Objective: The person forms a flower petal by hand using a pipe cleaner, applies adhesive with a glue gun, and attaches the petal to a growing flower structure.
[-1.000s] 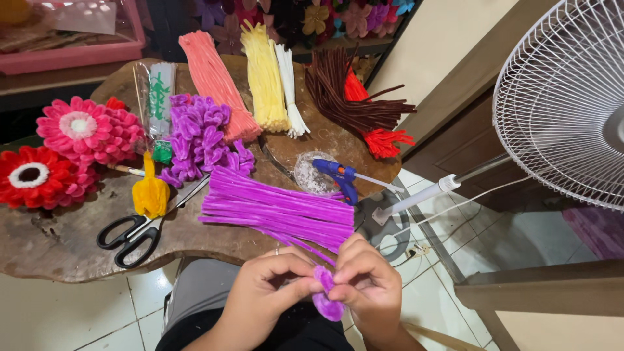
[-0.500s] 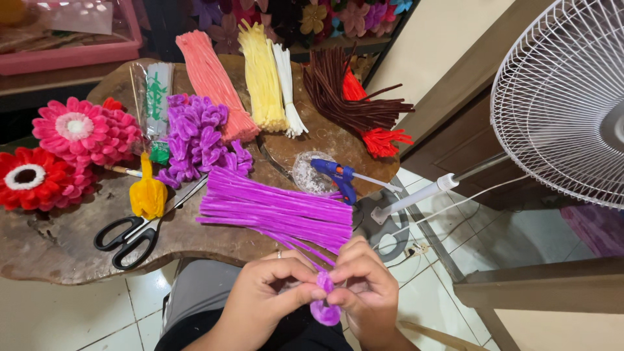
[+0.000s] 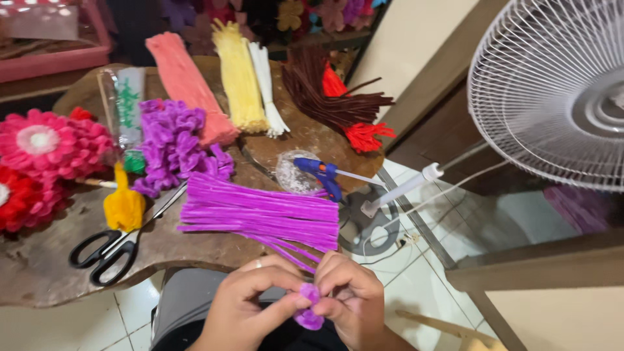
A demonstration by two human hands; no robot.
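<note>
Head camera looks down over a wooden table (image 3: 39,273) to the person's lap, where both hands meet just past the table's near edge. Left hand (image 3: 250,305) and right hand (image 3: 351,302) each pinch a small curled purple piece (image 3: 309,305) between thumb and fingertips, so both grips are narrow and closed on that same piece. It sits between the two hands, held above the lap, and a few thin purple stems run up from it toward the table.

On the table, just beyond the hands, lies a bundle of bright purple fuzzy wires (image 3: 260,211). Left of that bundle are black-handled scissors (image 3: 107,250), with a small yellow flower (image 3: 123,205) just beside the blades. Behind the bundle sits a heap of curled purple petals (image 3: 172,143). At the table's left edge are a pink flower (image 3: 52,140) and a red flower (image 3: 23,198), touching each other. Along the far side of the table lie bundles of pink wires (image 3: 185,84), yellow wires (image 3: 237,78), white wires (image 3: 266,88) and dark brown wires (image 3: 325,94), with some red pieces (image 3: 364,135) at the brown ones. A blue glue gun (image 3: 322,174) rests at the table's right edge, near the purple bundle. Off the table's right side stands a white fan (image 3: 552,91).
</note>
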